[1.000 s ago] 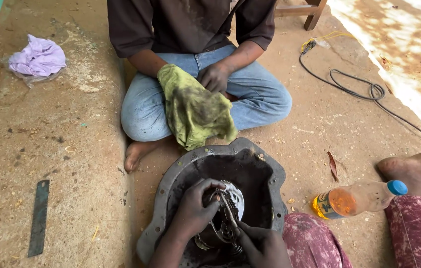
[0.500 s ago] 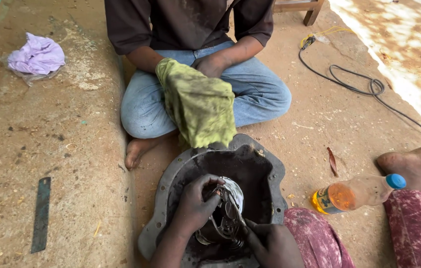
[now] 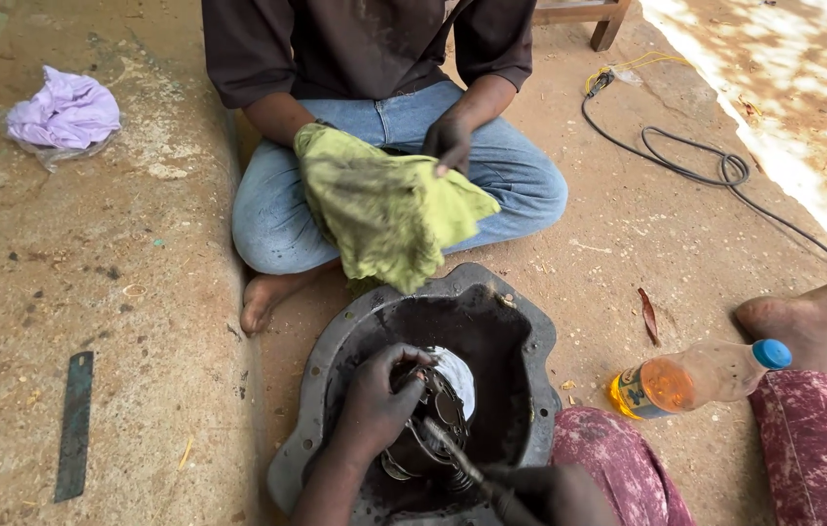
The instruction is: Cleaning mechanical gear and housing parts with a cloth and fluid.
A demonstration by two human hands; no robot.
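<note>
A dark, greasy metal housing (image 3: 521,336), bowl-shaped with a flanged rim, lies on the ground in front of me. Inside it sits a round metal part (image 3: 438,399) with springs and clips. My left hand (image 3: 375,404) grips the top of that part. My right hand (image 3: 530,492), at the frame's lower edge, holds a thin dark tool (image 3: 457,458) whose tip reaches into the part. Across from me a seated person in jeans holds a yellow-green rag (image 3: 384,209) in both hands, just above the housing's far rim.
A plastic bottle (image 3: 696,375) with orange liquid and a blue cap lies to the right by my bare foot (image 3: 803,312). A black cable (image 3: 715,175) runs at the upper right. A flat metal strip (image 3: 75,424) and a purple cloth (image 3: 65,112) lie to the left.
The person opposite has lifted and spread the rag between both hands. My hands stay inside the housing, shifting slightly on the metal part.
</note>
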